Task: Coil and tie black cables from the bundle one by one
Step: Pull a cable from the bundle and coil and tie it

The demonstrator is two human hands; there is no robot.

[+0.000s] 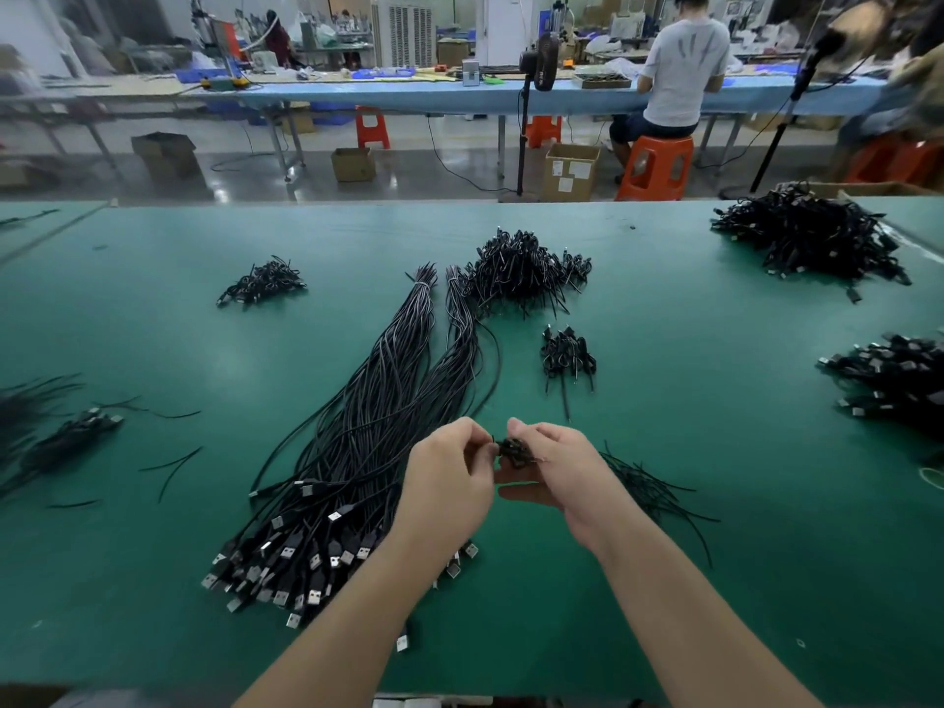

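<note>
— Above the green table (153, 309), what are the hands doing?
— Left hand (449, 477) and right hand (557, 467) both pinch a small coiled cable (513, 449); the bundle (357, 452) lies at nine o'clock.

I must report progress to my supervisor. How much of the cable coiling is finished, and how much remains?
Done: piles of coiled cables lie at the middle of the green table, with a small group nearer. In hand: the left hand and right hand pinch one small coil between them. Left: the long bundle of uncoiled cables is still thick, so much work remains.
</note>
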